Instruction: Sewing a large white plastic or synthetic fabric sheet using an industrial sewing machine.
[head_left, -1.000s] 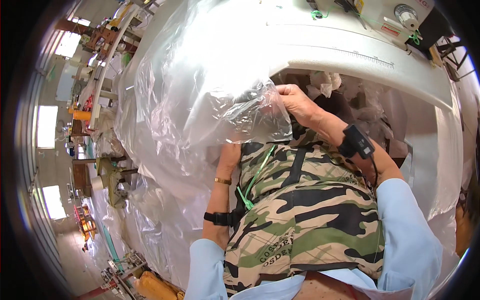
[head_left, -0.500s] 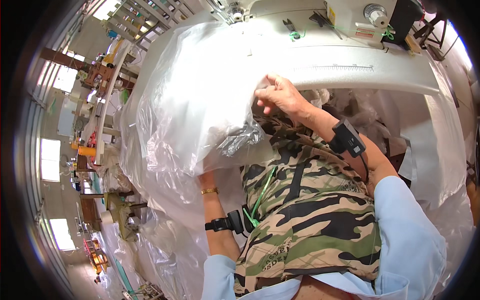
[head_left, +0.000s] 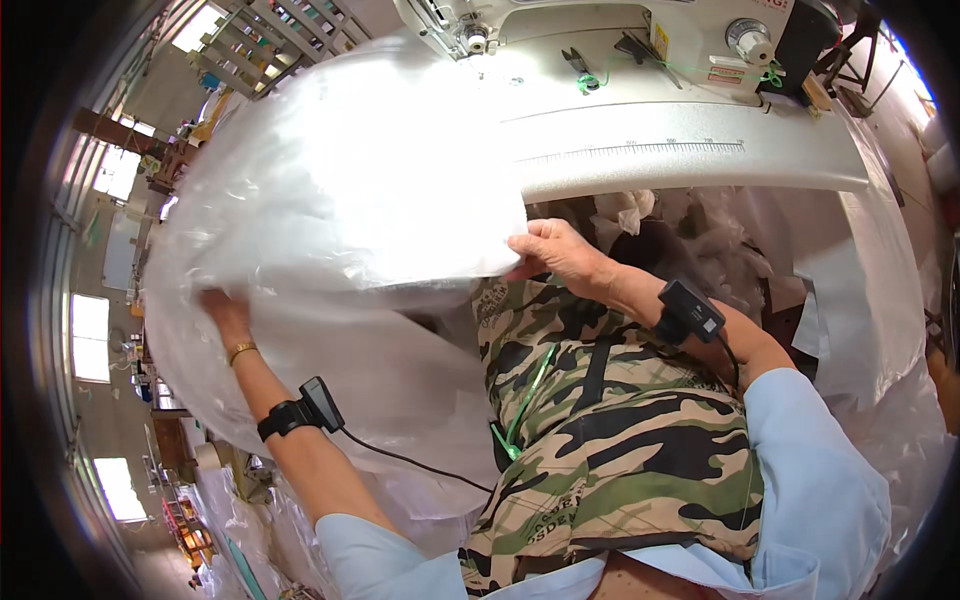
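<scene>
A large translucent plastic sheet (head_left: 330, 210) spreads over the left part of the sewing machine table and hangs toward my lap, its middle washed out by glare. My right hand (head_left: 562, 255) pinches the sheet's right edge between thumb and fingers, just off the front of the table. Far out to the left, my left hand (head_left: 222, 308) is at the lower side of the sheet. Its fingers are blurred and partly hidden by the plastic, so their grip does not show.
A white sewing machine (head_left: 610, 30) stands at the back. Thread snips (head_left: 577, 66) and a dark tool (head_left: 645, 50) lie on its bed, near green thread. A ruler scale (head_left: 640, 147) runs along the table front. Crumpled plastic (head_left: 700, 225) lies below the table.
My left hand has swung out to the left, spreading the sheet wider and flatter. My right hand has come slightly down toward me and now pinches the sheet's edge.
</scene>
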